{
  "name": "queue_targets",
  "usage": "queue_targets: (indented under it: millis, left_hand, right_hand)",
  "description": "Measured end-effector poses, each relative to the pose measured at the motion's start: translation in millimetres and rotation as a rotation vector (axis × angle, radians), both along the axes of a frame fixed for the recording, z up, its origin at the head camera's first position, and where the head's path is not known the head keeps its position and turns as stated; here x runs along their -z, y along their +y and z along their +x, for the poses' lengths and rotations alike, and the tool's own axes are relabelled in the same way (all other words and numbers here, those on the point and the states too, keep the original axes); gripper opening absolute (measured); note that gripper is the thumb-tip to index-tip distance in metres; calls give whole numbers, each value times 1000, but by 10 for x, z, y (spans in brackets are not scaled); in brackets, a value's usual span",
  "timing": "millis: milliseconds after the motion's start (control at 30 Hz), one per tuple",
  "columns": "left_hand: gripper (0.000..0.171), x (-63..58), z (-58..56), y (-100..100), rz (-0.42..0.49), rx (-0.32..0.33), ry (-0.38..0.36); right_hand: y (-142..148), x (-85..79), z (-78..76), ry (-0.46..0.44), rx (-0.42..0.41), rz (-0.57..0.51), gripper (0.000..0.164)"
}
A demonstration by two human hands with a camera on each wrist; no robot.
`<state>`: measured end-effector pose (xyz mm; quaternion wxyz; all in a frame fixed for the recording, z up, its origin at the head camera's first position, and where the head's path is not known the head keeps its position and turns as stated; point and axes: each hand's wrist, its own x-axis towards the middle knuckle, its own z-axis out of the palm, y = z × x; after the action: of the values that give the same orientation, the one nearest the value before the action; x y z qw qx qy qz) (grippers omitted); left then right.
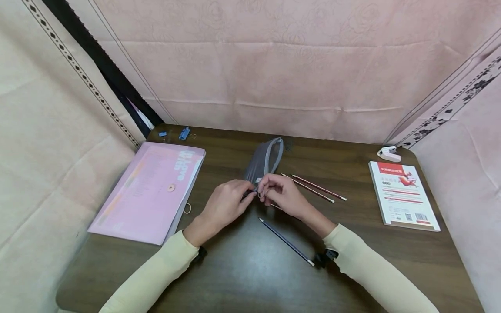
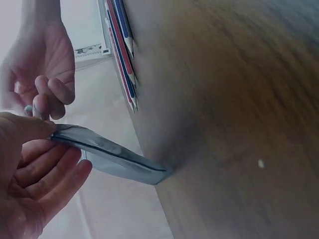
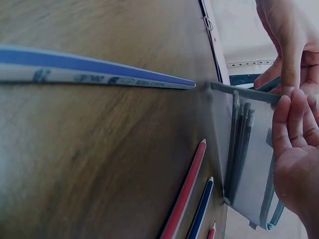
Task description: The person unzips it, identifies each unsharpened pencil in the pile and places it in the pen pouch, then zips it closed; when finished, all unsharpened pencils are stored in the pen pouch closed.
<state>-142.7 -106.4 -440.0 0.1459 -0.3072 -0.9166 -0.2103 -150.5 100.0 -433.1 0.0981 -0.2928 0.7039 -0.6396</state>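
A grey see-through zip pencil case (image 1: 256, 163) lies at the middle of the table, its mouth loop towards the back. In the right wrist view several dark pencils (image 3: 241, 144) show inside it. My left hand (image 1: 225, 202) pinches the near end of the case between thumb and fingers. Close beside it, my right hand (image 1: 283, 195) has its fingertips curled together at the same corner, around a small zip-pull loop (image 2: 29, 108). A blue pencil (image 1: 287, 242) lies in front of the hands. Red-striped pencils (image 1: 321, 188) lie right of the case, one partly hidden under my right hand.
A pink folder (image 1: 133, 191) with a button and string closure lies at the left. Behind it are two blue binder clips (image 1: 184, 133). At the right lie a white-and-red book (image 1: 403, 195) and a small white stapler (image 1: 389, 154). Pink cloth walls (image 1: 274, 78) enclose the table.
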Motion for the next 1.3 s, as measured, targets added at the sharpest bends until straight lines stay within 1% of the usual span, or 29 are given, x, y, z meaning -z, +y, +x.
queue_targets:
  millis: [67,167,267,400,467,500,633,767,833,900,1000,1100,1200,1300]
  left_hand:
    - [13,-3,3,-3,2,-14,14]
    - [13,-6,3,-9,10,-24,28]
    - [14,-6,1,-23,13,-28,35]
    - [15,1,9,-67,16,-37,52]
    - [15,9,12,-87,15,-37,67]
    - [15,11,15,-94,14,-34,72]
    - [17,24,18,-101,23,13,76]
    - [17,28,27,-99,37,79,83]
    - [15,22,38,-107,37,96,94]
    - [13,5,55,-122,32,98,101]
    - [12,-28,95,-158,19,94,106]
    - [11,-61,152,-190,-3,101,107]
    - [9,-90,225,-204,-28,131,113]
    - [6,-115,305,-201,-45,179,121]
  right_hand:
    - [-1,-25,15,11,6,7,9]
    - [0,-21,21,-4,19,29,4]
    - [12,13,12,-16,36,62,9]
    - [56,113,-34,16,70,155,22]
    - [90,160,-70,48,91,220,24]
    - [107,167,-86,69,103,254,22]
    - [172,149,-153,133,158,360,7]
    - [214,117,-244,198,192,423,4]
    - [234,105,-312,238,214,446,2]
    - [268,96,-405,264,250,462,3]
    - [345,106,-588,286,323,481,5]
    - [439,133,-791,298,380,484,3]
    - [522,161,-989,326,425,487,3]
    - [576,180,-1160,337,445,498,5]
